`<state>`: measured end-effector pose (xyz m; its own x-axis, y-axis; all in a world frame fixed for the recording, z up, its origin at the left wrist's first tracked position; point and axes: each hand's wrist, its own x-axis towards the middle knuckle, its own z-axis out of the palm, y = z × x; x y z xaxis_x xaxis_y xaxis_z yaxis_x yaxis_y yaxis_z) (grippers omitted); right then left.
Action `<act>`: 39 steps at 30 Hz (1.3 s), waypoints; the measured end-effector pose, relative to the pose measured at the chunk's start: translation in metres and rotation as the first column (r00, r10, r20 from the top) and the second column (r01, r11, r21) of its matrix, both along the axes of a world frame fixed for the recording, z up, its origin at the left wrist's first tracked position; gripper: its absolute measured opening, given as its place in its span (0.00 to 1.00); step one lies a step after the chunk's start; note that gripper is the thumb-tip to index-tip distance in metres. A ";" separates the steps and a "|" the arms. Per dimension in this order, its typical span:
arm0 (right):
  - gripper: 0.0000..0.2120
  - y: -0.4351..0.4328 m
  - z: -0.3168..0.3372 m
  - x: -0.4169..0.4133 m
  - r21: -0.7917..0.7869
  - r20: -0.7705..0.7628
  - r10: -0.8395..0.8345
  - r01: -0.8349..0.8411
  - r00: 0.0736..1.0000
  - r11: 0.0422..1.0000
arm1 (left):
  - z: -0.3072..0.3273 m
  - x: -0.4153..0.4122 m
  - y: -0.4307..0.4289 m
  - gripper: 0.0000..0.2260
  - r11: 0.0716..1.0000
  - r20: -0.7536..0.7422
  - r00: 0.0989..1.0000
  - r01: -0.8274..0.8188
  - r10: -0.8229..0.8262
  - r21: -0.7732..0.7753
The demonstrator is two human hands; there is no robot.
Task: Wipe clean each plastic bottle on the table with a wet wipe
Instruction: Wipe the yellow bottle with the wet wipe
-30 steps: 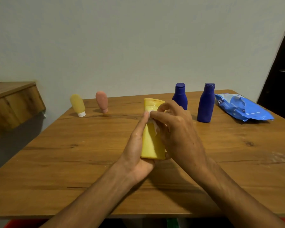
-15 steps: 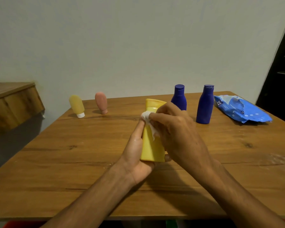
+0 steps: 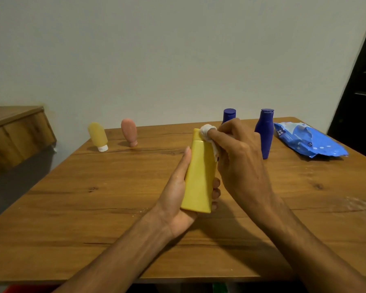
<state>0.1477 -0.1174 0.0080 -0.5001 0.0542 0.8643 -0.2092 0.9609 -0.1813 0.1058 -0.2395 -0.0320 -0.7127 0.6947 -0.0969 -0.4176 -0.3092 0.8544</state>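
Yellow bottle (image 3: 199, 178) under the wipe right now. The fingers (image 3: 224, 134) of the right hand (image 3: 241, 161) are curled in tight and pinch the wet wipe (image 3: 207, 132), with a wad of it bunched over one fingertip and pressed against the bottle's cap end. On the other side, the left hand (image 3: 175, 199) grips the bottle low down: thumb laid up along the left edge, fingers wrapped behind, their tips peeping out at the right edge. The bottle stands roughly upright in that grip, cap end up, base in the palm, lifted over the middle of the surface (image 3: 93, 208).

So the step in hand looks like the wiping of this one bottle, with the wipe at the very top — shoulder and cap. The next move, I'd say, calls for a turn of the bottle in the left hand so the wipe can reach the faces it hasn't covered. If those are done, it calls for setting the bottle down upright and picking up another.

And there are others waiting. A blue bottle (image 3: 229, 115) stands half hidden behind the right hand, with a taller blue bottle (image 3: 265, 134) just beside it. A small yellow bottle (image 3: 98, 135) and a pink bottle (image 3: 129, 132) stand cap-down near the far left edge. A blue pack of wipes (image 3: 309, 140) lies at the far right corner. Whether any of those four is already clean — can't tell from here.
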 end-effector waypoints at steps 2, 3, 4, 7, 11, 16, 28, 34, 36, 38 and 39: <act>0.16 -0.002 -0.003 0.000 0.042 0.039 0.056 -0.057 0.998 0.997 | 0.000 0.001 0.000 0.29 1.000 0.002 1.000 -0.001 0.001 0.001; 0.16 -0.001 -0.003 0.000 0.053 0.051 0.066 -0.069 0.996 0.996 | 0.000 0.001 0.000 0.29 1.000 0.006 1.000 -0.004 0.004 -0.004; 0.16 0.000 -0.003 -0.001 0.053 0.047 0.056 -0.059 0.997 0.997 | -0.001 0.000 0.000 0.29 1.000 0.010 1.000 -0.008 0.008 -0.010; 0.15 -0.001 -0.003 -0.001 0.033 0.041 0.027 -0.028 0.999 0.999 | -0.001 -0.001 0.000 0.29 1.000 0.017 1.000 -0.014 0.014 -0.009; 0.17 -0.004 -0.004 0.001 0.021 0.096 0.064 -0.066 0.993 0.998 | 0.001 -0.004 -0.001 0.29 0.999 0.039 0.999 -0.030 0.029 0.033; 0.19 -0.008 -0.004 0.006 -0.034 0.183 0.067 -0.062 0.981 0.997 | 0.002 -0.009 -0.001 0.28 0.993 0.077 0.996 -0.059 0.052 0.098; 0.12 -0.023 0.001 0.011 0.044 0.198 0.047 -0.056 0.979 0.997 | 0.011 -0.010 -0.007 0.28 0.985 0.137 0.985 -0.125 0.109 0.116; 0.13 -0.024 0.003 0.013 -0.073 0.275 0.176 -0.161 0.945 0.984 | 0.015 -0.011 -0.009 0.28 0.970 0.191 0.962 -0.216 0.192 0.110; 0.18 -0.021 0.004 0.012 -0.130 0.280 0.151 -0.118 0.948 0.984 | 0.015 -0.009 -0.007 0.28 0.970 0.200 0.961 -0.217 0.193 0.108; 0.20 -0.022 0.008 0.014 -0.126 0.326 0.140 -0.103 0.935 0.987 | 0.013 -0.009 -0.006 0.28 0.968 0.210 0.957 -0.227 0.202 0.104; 0.18 -0.023 0.009 0.015 -0.094 0.371 0.151 -0.125 0.916 0.988 | 0.013 -0.010 -0.006 0.28 0.967 0.216 0.953 -0.236 0.211 0.096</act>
<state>0.1629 -0.1404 0.0173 -0.7938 0.0123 0.6081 -0.2427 0.9103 -0.3353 0.0960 -0.2452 -0.0192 -0.8248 0.5354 -0.1816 -0.4867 -0.5089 0.7100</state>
